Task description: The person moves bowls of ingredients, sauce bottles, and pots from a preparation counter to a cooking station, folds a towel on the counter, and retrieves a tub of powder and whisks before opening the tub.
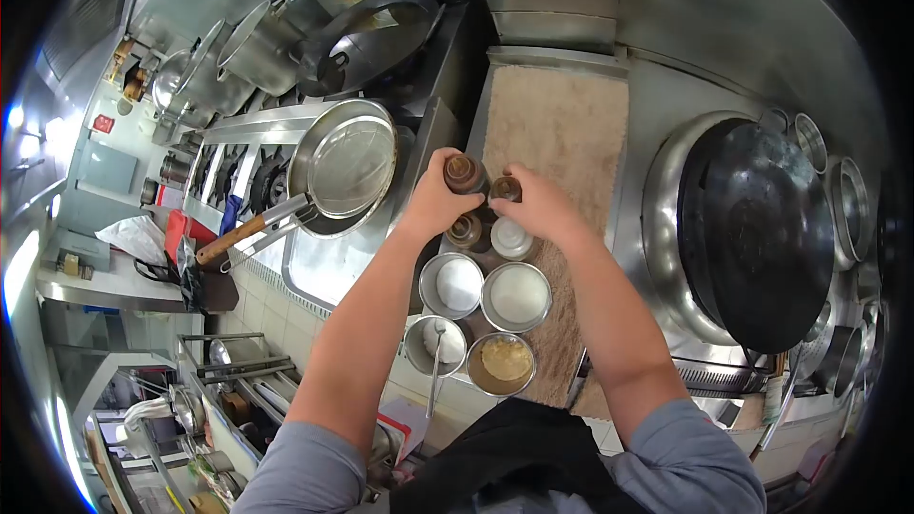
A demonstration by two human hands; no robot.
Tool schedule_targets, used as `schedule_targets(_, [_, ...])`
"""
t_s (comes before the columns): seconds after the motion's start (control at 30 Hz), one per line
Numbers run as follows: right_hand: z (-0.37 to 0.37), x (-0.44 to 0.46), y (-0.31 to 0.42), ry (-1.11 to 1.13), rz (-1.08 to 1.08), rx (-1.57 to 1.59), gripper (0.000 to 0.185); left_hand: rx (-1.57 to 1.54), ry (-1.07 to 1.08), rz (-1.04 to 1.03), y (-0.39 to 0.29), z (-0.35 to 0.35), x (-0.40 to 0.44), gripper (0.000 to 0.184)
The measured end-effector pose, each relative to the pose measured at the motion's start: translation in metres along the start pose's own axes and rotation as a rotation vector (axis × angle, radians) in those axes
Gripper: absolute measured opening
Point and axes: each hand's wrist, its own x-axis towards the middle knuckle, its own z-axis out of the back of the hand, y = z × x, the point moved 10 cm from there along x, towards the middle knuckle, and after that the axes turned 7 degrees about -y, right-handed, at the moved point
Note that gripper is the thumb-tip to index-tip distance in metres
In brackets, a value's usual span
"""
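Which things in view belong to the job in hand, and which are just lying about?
In the job:
- left jar, in the left hand
- right jar, in the right hand
- likely too: near jar, white-topped jar, four cups, spoon

Lying about, it seems:
- wok
- strainer
- pots

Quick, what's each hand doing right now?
Left hand: closed around the larger brown-topped bottle.
Right hand: fingers curled around the smaller brown-topped bottle beside it.
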Motion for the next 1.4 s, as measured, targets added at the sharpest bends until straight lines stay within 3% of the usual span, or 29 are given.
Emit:
schedule_targets(0.13, [0.0,0.009,0.011,0.043,0.041,-0.062,0.043,-0.17,0.044,0.068,0.01,0.004,-0.013,0.075])
schedule_targets(0.27, [-0.008,0.011,0.032,0.146,0.232,-0.138,0.035,-0.25,0.073,0.136,0.012,0.003,-0.023,0.082])
schedule_targets(0.33, [-0.01,0.007,0.042,0.188,0.32,-0.143,0.034,-0.278,0.145,0.171,0.013,0.004,-0.026,0.1])
schedule_targets(0.43, [-0.006,0.003,0.042,0.229,0.25,-0.09,0.047,-0.284,0.117,0.156,0.026,0.015,-0.035,0.11])
schedule_targets(0.57, [0.0,0.001,0.033,0.181,0.138,-0.113,0.061,-0.344,-0.014,0.184,0.019,0.067,-0.087,0.094])
schedule_targets(0.67, [-0.002,0.003,0.02,0.125,0.203,-0.192,0.066,-0.495,-0.096,0.191,0.044,0.104,-0.162,0.074])
schedule_targets(0.73, [0.014,-0.01,0.065,0.079,0.23,-0.26,0.068,-0.538,-0.117,0.244,0.075,0.122,-0.229,0.06])
schedule_targets(0.8, [0.023,0.003,0.06,0.018,0.297,-0.271,0.067,-0.483,-0.215,0.387,0.091,0.154,-0.309,0.048])
schedule_targets(0.83, [0.021,0.019,0.048,0.058,0.274,-0.129,0.065,-0.46,-0.285,0.431,0.1,0.166,-0.354,0.047])
schedule_targets(0.9, [0.022,0.013,0.103,0.077,0.262,0.002,0.056,-0.455,-0.414,0.553,0.128,0.175,-0.45,0.045])
schedule_targets(1.07, [-0.08,-0.001,0.247,0.252,0.537,0.357,0.044,-0.436,-0.902,0.838,0.147,0.195,-0.712,0.04])
schedule_targets(1.13, [-0.156,-0.042,0.31,0.403,0.618,0.324,0.04,-0.445,-1.202,0.942,0.141,0.194,-0.826,0.036])
schedule_targets(1.23, [-0.277,-0.19,0.404,0.667,0.722,0.337,0.037,-0.464,-1.991,1.005,0.108,0.171,-1.021,0.031])
schedule_targets(1.3, [-0.362,-0.316,0.445,1.011,0.656,0.324,0.036,-0.39,-2.498,0.9,0.068,0.137,-1.136,0.028])
schedule_targets(1.4, [-0.471,-0.51,0.47,1.442,0.819,0.249,0.037,-0.216,-2.863,0.792,0.036,0.09,-1.257,0.028])
